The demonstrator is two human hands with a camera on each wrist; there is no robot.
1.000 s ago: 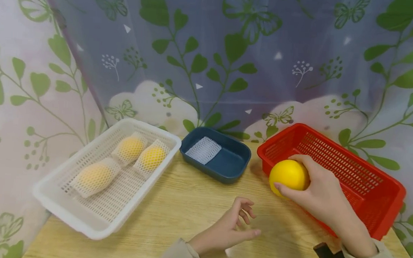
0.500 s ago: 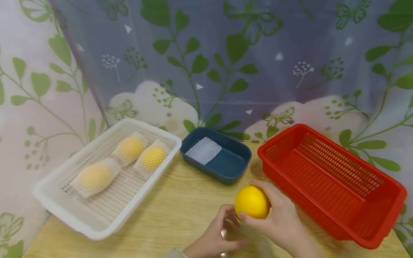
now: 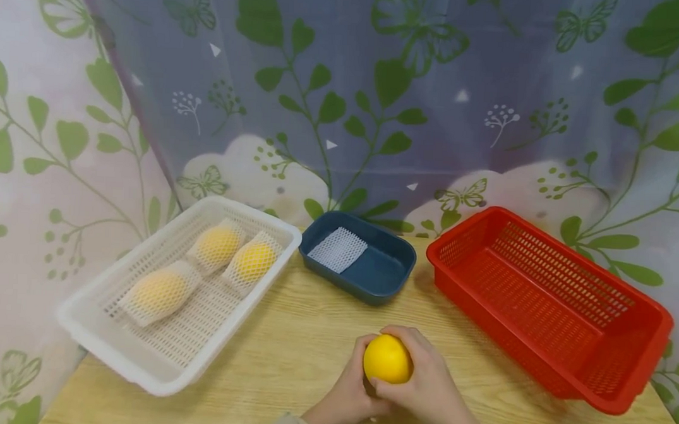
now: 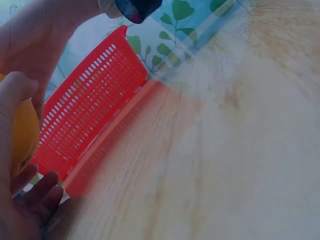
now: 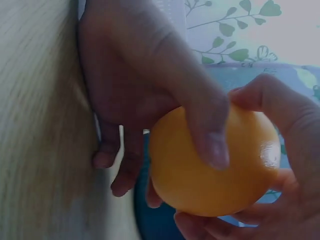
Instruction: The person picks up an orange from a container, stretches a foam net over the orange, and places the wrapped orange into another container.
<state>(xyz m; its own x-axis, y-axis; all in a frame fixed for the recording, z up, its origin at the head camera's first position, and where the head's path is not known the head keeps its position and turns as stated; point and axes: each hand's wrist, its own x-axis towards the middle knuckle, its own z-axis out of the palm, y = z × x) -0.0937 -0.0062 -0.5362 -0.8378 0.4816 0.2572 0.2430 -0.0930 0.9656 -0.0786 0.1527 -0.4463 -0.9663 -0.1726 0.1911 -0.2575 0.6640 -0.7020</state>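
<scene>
Both hands are on a round yellow orange point(image 3: 387, 359), low over the table near its front. From the right, my right hand point(image 3: 434, 387) grips it with thumb and fingers. My left hand point(image 3: 344, 392) holds it from the other side. The right wrist view shows the left thumb point(image 5: 210, 130) lying across the skin of the orange, while some left fingers hang clear below it. In that view the right hand point(image 5: 300, 145) curls round the opposite side. The left wrist view catches only an edge of the orange point(image 4: 25, 132).
A white basket point(image 3: 250, 312) on the left holds three yellow fruits in foam nets point(image 3: 162, 293). At the back middle, a dark blue tray point(image 3: 385, 271) contains a flat white foam net point(image 3: 338, 250). The red basket point(image 3: 540, 315) stands at the right, before a leafy-patterned curtain point(image 3: 344, 111).
My right hand has brought the orange from over the red basket leftward and toward me. My left hand has closed in and taken hold of it too.
</scene>
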